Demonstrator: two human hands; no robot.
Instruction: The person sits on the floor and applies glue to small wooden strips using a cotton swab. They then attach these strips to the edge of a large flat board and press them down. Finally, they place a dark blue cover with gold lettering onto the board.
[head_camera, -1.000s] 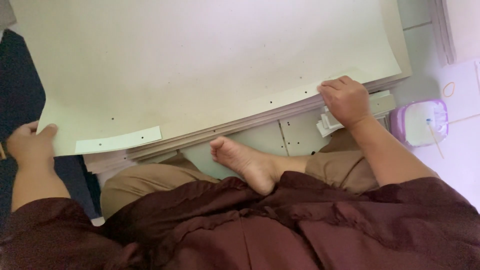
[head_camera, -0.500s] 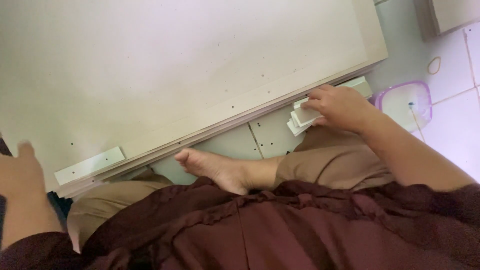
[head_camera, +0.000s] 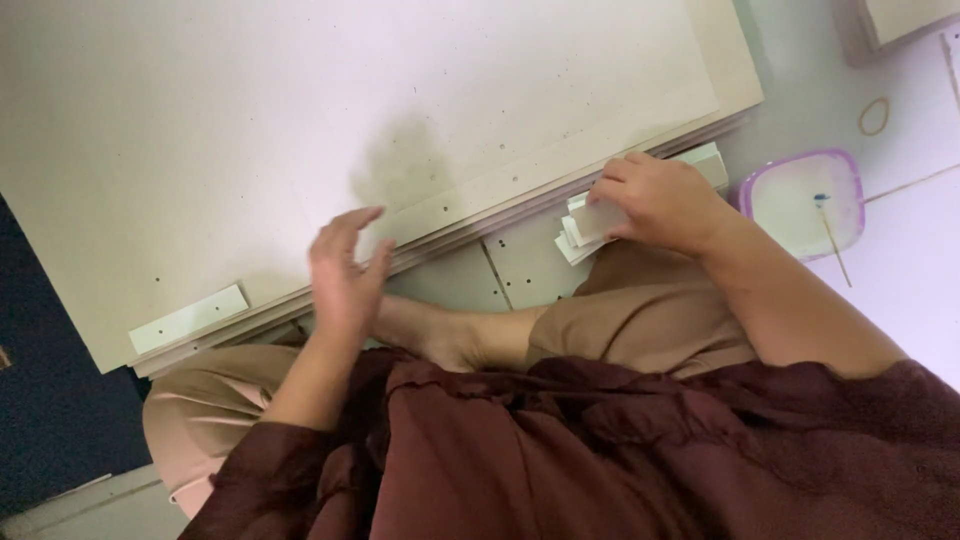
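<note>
From the head view, the left hand (head_camera: 345, 270) has left the board's corner and now hovers spread over the stacked cream boards (head_camera: 330, 130) on the floor, while the right hand (head_camera: 660, 200) now pinches small white strips (head_camera: 583, 225) beside the stack's edge

Matt cardboard sheets (head_camera: 350, 120), small white paper strips (head_camera: 590, 222), glossy plastic lid (head_camera: 800, 200)
</note>
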